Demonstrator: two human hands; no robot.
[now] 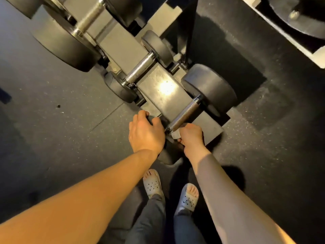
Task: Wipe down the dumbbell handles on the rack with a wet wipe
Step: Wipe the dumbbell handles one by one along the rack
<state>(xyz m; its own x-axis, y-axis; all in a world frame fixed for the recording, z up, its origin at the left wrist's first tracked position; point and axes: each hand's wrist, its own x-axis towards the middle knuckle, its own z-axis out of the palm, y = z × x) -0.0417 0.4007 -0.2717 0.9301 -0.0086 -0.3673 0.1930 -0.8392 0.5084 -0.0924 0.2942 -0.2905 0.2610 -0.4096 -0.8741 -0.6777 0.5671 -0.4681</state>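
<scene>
Our right hand (190, 137) grips the wipe (175, 135) at the near end of the handle (184, 114), which runs away up-right toward the far weight (209, 88). Just left of the handle, our left hand (146, 132) clasps the near weight (167, 155).

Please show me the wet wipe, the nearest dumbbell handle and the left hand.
wet wipe (175, 134): head view, white fold showing
nearest dumbbell handle (185, 112): head view, knurled middle
left hand (146, 133): head view, back of hand

My wipe (175, 134) is pale, soft cloth; the handle (184, 113) knurled, shiny metal; the head (168, 156) matt black rubber; floor (70, 120) rough, speckled.
</scene>
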